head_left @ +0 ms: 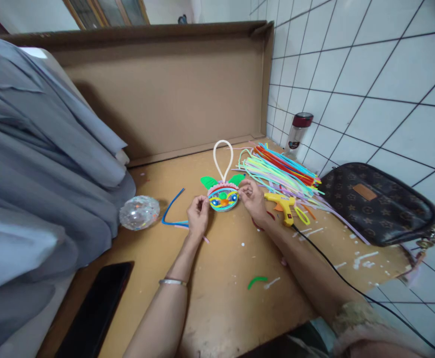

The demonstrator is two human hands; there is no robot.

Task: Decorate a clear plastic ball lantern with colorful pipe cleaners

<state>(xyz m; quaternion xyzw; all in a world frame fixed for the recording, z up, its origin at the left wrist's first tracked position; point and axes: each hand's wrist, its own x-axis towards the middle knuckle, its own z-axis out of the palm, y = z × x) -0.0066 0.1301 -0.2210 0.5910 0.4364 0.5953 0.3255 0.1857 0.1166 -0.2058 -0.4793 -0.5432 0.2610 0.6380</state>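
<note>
A round, colourful pipe-cleaner ornament (223,203) with green leaf-like ears, blue eyes and a tall white loop (215,151) on top is held between my two hands. My left hand (198,214) pinches its left edge. At the right edge, just under the green ear, the fingers of my right hand (253,199) are closed on it. Left of my left hand lies a bent blue pipe cleaner (168,211). Close by on the right is a yellow hot glue gun (283,203), its black cord trailing towards the lower right.
A bundle of coloured pipe cleaners (280,169) lies at the back right, near a red-lidded bottle (298,132) and a brown patterned bag (381,209). To the left are a clear ball (140,213), a black phone (96,308) and grey cloth (46,164). A cardboard wall (172,89) stands behind.
</note>
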